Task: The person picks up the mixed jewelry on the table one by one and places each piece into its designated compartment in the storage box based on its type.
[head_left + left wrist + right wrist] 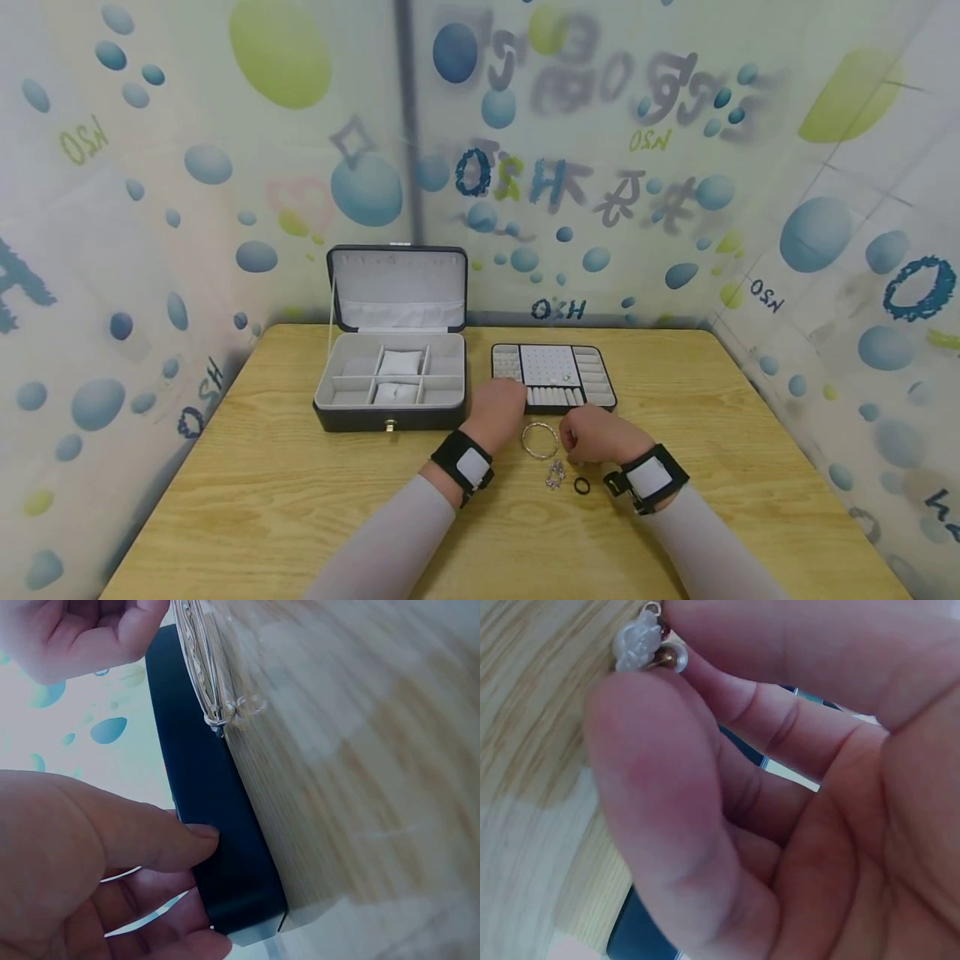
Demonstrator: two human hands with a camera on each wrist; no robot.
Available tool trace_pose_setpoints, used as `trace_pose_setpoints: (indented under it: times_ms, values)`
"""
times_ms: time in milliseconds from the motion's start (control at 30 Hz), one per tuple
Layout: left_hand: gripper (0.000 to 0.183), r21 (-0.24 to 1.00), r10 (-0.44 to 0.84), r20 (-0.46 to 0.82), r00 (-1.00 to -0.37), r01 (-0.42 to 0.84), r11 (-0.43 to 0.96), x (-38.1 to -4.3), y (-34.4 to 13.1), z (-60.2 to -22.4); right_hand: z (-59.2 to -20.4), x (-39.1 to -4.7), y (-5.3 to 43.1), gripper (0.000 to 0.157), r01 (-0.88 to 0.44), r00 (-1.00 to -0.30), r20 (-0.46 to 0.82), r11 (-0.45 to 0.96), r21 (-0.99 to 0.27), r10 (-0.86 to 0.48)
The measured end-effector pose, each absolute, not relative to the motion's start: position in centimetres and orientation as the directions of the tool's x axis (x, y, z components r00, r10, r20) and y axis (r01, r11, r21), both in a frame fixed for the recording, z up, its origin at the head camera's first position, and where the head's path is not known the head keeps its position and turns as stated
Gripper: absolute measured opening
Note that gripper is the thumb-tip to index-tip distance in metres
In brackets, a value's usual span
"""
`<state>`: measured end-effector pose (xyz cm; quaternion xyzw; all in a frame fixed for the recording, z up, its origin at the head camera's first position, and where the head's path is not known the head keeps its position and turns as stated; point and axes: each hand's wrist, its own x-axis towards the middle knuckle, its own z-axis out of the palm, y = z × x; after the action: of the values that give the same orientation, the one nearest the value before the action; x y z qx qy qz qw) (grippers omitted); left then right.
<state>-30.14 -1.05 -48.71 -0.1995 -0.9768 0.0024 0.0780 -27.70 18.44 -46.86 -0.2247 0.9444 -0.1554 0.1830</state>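
My left hand (498,414) holds the left front corner of a black jewelry tray (552,409) with a light lining. In the left wrist view, the thumb (169,836) presses the tray's dark side (217,817) and the fingers bend around its end. My right hand (603,435), just in front of the tray, pinches a small earring (637,643) with a white flower and beads between thumb and forefinger. A gold bangle (540,457) lies between the hands. Nearer me are a beaded bracelet (555,475) and a black ring (577,483).
A black jewelry box (352,421) stands open at the left, its lid (397,287) raised against the wall. Two white cushions (401,363) sit in its middle compartments. Small pieces lie in the tray's left slots and on its pad. Patterned walls enclose the wooden table (262,500).
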Motion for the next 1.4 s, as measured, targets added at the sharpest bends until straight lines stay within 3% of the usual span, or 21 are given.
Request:
trace_pose_setpoints:
  times_ms: [700,1067,1400]
  values:
    - [0.007,-0.032,0.392,0.157,-0.906,0.392,0.919,-30.0,-1.0,-48.9,-47.5,-27.9,18.6,0.038,-0.400,-0.817,-0.259,0.829,-0.391,-0.516]
    - [0.009,-0.023,0.390,0.163,-0.906,0.391,0.920,-29.9,-1.0,-48.7,-47.2,-28.2,18.9,0.029,-0.412,-0.813,-0.237,0.814,-0.410,-0.531]
    - [0.007,-0.018,0.388,0.139,-0.911,0.389,0.921,-30.1,-1.0,-48.6,-46.7,-29.3,19.9,0.021,-0.476,-0.815,-0.079,0.742,-0.473,-0.574]
